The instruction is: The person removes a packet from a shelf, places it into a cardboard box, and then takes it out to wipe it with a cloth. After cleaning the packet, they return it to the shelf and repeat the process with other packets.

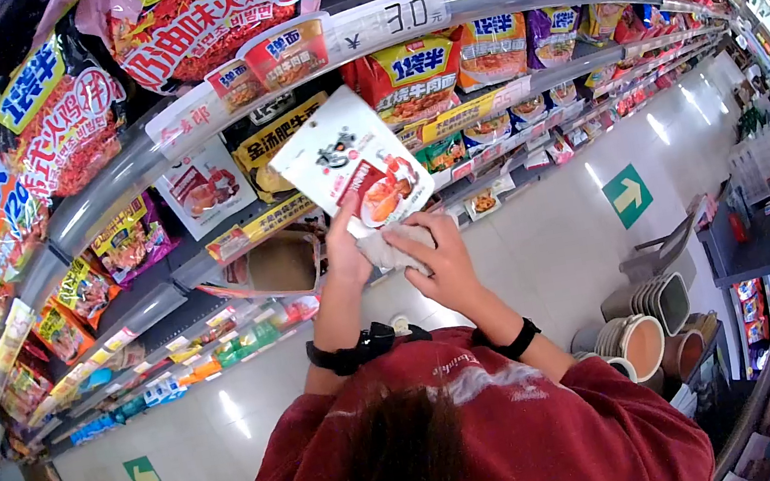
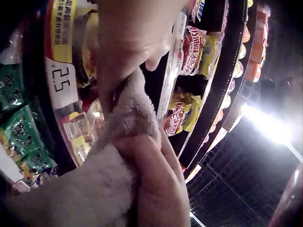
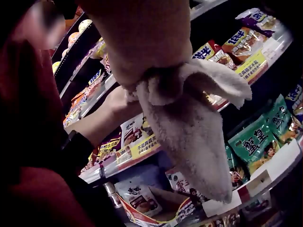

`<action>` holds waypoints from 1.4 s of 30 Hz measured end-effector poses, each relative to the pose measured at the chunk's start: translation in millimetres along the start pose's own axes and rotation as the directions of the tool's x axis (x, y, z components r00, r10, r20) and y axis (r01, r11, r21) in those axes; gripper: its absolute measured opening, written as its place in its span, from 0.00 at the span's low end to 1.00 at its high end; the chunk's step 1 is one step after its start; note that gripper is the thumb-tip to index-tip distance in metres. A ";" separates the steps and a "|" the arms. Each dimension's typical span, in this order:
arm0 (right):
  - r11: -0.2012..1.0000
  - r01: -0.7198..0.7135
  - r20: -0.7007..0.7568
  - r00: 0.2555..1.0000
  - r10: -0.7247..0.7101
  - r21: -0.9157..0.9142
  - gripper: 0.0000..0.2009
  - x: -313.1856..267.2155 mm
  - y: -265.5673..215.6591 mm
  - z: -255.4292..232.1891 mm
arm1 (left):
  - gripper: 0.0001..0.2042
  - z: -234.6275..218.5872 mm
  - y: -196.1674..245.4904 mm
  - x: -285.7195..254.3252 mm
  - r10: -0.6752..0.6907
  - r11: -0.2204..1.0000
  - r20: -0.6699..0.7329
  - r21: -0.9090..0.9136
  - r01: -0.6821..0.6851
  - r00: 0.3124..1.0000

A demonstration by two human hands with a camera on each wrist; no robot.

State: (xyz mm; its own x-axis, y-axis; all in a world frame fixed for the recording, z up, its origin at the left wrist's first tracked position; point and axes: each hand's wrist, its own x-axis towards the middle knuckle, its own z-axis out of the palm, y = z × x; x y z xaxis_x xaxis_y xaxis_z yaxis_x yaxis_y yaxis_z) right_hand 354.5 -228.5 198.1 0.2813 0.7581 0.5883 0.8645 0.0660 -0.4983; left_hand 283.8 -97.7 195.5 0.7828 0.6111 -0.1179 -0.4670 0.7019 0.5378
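My left hand (image 1: 347, 254) holds a white food packet (image 1: 354, 170) by its lower edge, its printed front facing up. Beside it, my right hand (image 1: 444, 261) grips a pale fluffy cloth (image 1: 384, 249), which lies against the packet's bottom. In the left wrist view, the cloth (image 2: 135, 111) runs between the left hand (image 2: 135, 38) above and the right hand (image 2: 158, 179) below. The right wrist view has the cloth (image 3: 189, 127) hanging in folds under my right hand (image 3: 142, 42), with the left hand (image 3: 113, 109) behind; the packet is not discernible there.
Shelves of noodle packets (image 1: 404, 76) curve across the front and left, with a price rail (image 1: 391, 23) above the hands. An open carton (image 1: 278, 262) sits on a lower shelf. Stacked tubs (image 1: 643, 341) stand on the right, near a dark counter (image 1: 759, 247).
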 end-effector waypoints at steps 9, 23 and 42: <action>0.958 0.141 -0.067 0.984 -0.162 -0.250 0.22 0.2 4.5 6.4 | 0.19 -6.7 1.3 4.0 -0.108 0.993 0.030 0.058 0.106 0.994; 0.868 -0.415 -0.357 0.881 0.309 -0.272 0.21 -54.8 80.1 -64.6 | 0.16 -88.4 152.6 -7.9 0.717 0.303 -0.010 0.905 -0.299 0.697; 0.849 -0.480 -0.344 0.853 0.393 -0.221 0.20 -87.0 79.6 -59.5 | 0.27 -164.7 200.5 24.9 0.784 -0.091 0.276 0.937 -0.336 0.556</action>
State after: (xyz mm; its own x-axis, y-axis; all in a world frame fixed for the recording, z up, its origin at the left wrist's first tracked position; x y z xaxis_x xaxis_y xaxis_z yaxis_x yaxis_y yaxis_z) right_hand 423.7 -327.8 145.1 0.7231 0.4494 0.5246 0.6906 -0.4515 -0.5650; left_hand 142.0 118.4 163.0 0.1821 0.7893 0.5865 0.1654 -0.6125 0.7730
